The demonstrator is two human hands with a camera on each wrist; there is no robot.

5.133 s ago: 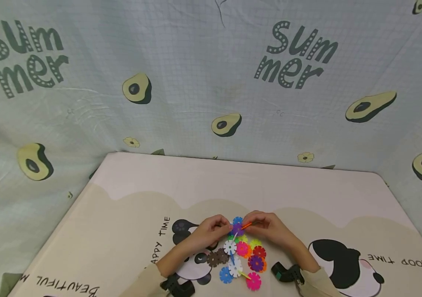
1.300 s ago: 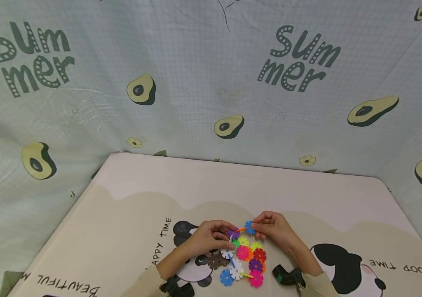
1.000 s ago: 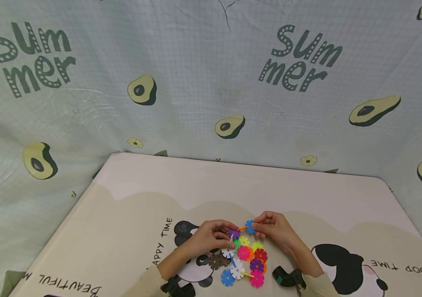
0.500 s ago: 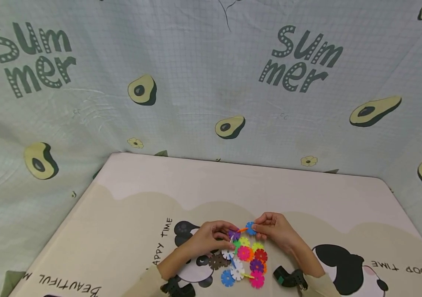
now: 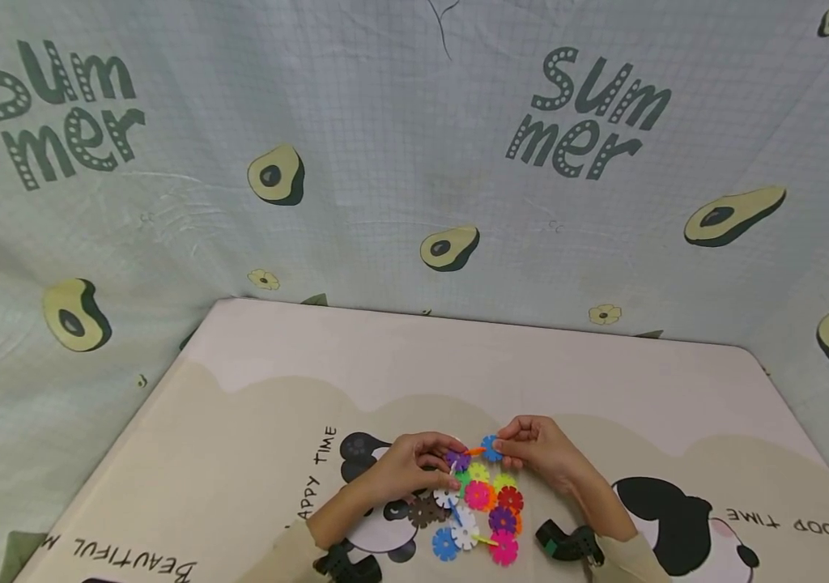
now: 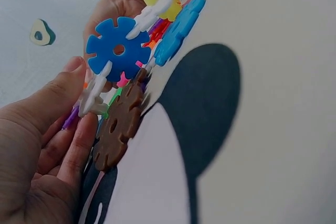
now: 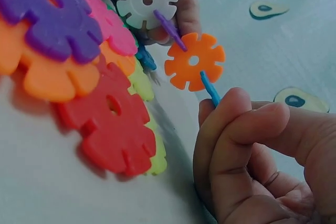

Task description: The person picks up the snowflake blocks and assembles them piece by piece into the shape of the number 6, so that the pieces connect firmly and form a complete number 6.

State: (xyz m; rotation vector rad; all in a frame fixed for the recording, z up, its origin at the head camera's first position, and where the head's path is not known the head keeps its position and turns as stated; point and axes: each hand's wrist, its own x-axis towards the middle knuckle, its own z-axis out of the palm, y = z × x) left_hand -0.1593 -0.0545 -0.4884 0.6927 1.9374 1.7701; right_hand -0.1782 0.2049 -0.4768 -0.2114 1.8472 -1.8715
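Two hands are engaged on one chain of slotted plastic discs, over the near part of the tabletop [image 5: 531, 364]. The right hand [image 5: 540, 449] pinches a blue disc [image 5: 489, 448] between thumb and fingers, at the chain's free end. That disc is slotted into an orange disc [image 7: 181, 66], which meets a purple disc [image 5: 457, 461], and this in turn a white disc [image 7: 135, 10]. The left hand [image 5: 414, 465] is clamped on the white disc, thumb one side, fingers the other. Beyond it, a second blue disc [image 6: 105, 48] continues the chain toward the person.

Hazards, in my judgement. The joints are plain slots: should the hands draw apart, the orange link would likely slip first, as it bridges the two grips. A twist at the right hand could skew the blue disc in its slot; how deeply it is seated I cannot tell. A brown disc [image 6: 118, 129] lies just beside the left hand's fingers, and a careless sweep could shift it. A red disc [image 7: 105, 121] sits in the heap nearer the right hand; lowering that wrist might disturb it.
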